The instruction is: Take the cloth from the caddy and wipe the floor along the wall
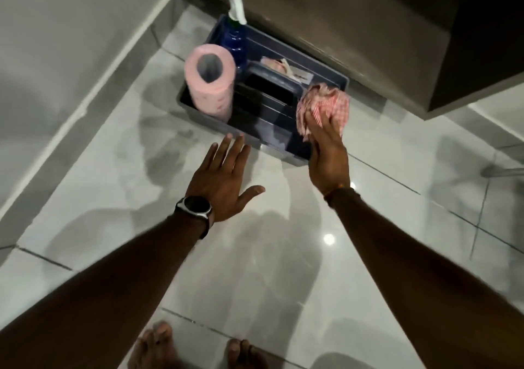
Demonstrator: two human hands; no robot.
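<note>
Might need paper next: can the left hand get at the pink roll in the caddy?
Probably yes. The left hand is open and empty, and nothing lies between it and the pink roll standing in the caddy.

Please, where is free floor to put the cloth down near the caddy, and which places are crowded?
Bare tiles lie between the caddy and the wall on the left, and in front, under the left hand. The caddy is crowded: paper roll, spray bottle. The right hand holds the cloth.
</note>
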